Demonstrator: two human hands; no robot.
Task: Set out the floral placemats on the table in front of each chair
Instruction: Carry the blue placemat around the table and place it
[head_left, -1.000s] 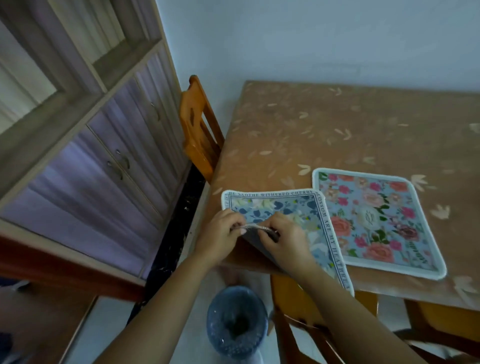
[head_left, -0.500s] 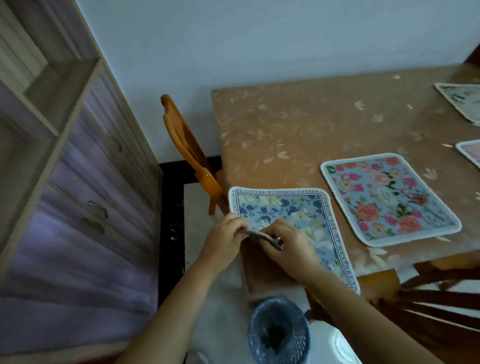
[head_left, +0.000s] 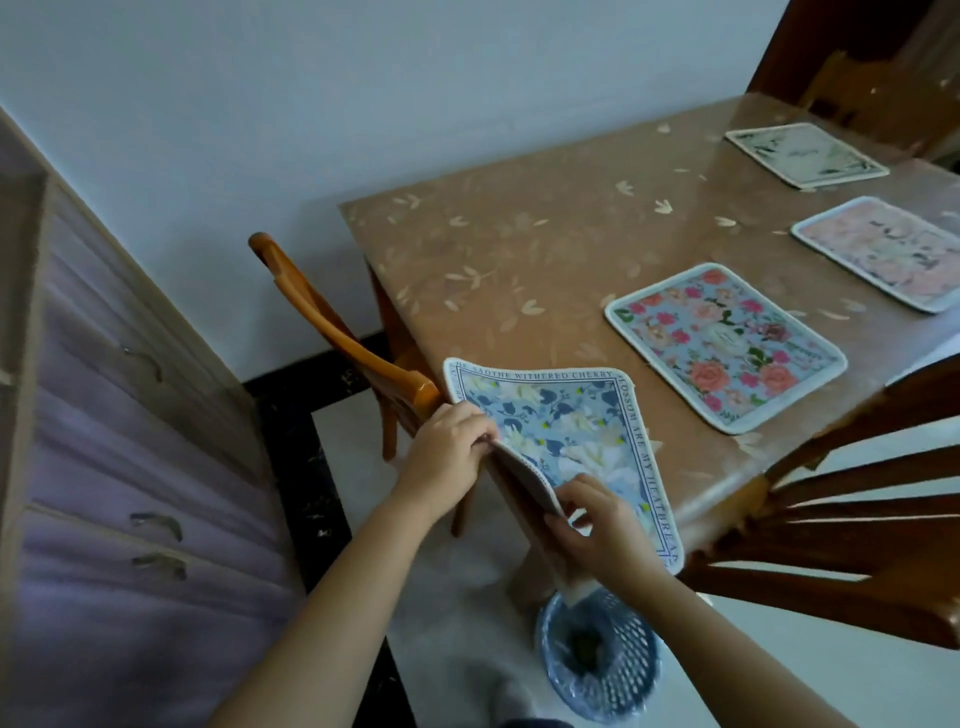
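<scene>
A: Mat status?

B: Three lie flat on the table (head_left: 519, 260): rose placemat (head_left: 727, 348), pink placemat (head_left: 883, 254) and pale placemat (head_left: 805, 153), running off to the right. The fourth, the blue placemat (head_left: 566, 421), is in hand at the near-left corner.

A: Hands?

B: Both are clamped on it, spaced apart along its raised edge. Left hand (head_left: 447, 457) pinches the left edge, right hand (head_left: 597, 535) pinches the near edge lower down. Neither is free.

A: Where exactly does it sit?

B: The far part rests on the tabletop. The near part overhangs the edge and is bent up, with the pale underside showing. It's just beside the top rail of the orange chair (head_left: 332, 322) at the table's end.

A: Which step?

B: My read is they're positioning this mat for that end chair (could equally be peeling it up to re-lay, can't tell). Not placed yet.

A: What does the next move need?

B: Bring it fully onto the tabletop, square it to the end edge in front of the orange chair, and flatten the curl. Don't overlap the rose placemat, which is near but apart.

A: The mat itself?

B: Thin and floppy, with rounded corners. Blue ground, white and navy flowers, and a navy border line with printed lettering. It'll likely drape, so support both sides until it's flat.
</scene>
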